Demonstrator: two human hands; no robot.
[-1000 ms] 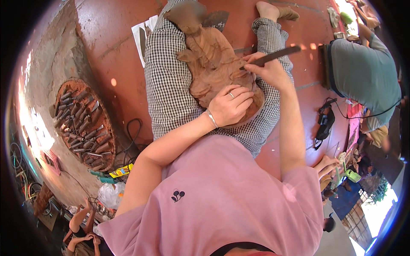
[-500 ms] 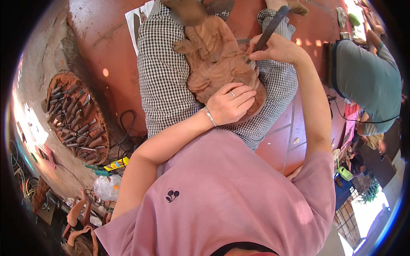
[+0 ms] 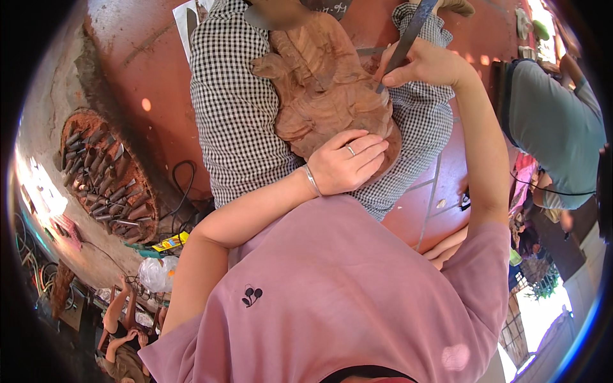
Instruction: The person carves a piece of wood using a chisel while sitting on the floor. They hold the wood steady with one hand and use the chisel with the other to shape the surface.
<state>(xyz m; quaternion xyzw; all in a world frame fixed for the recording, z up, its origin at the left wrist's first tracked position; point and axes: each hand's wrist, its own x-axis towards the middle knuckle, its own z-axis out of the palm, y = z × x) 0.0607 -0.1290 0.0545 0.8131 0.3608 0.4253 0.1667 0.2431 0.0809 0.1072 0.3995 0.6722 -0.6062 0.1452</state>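
A reddish-brown wood carving with draped, fold-like relief lies between my legs in checked trousers. Its far end is blurred. My left hand, wearing a ring and a bracelet, rests palm down on the near part of the carving, fingers stretched out flat. At the carving's right side, my right hand grips a long dark metal carving chisel. The chisel slants down to the left, its lower end at the carving's right edge; whether it bites into the wood I cannot tell.
A round tray of reddish shavings holds several carving tools at left. A black cable, a yellow packet and a plastic bag lie nearby. A person in a grey-green shirt is at right; another person is lower left.
The view has shifted slightly. My right hand and the chisel sit a little farther right and away; my left hand stays on the carving. A small dark shape now shows beside my right forearm.
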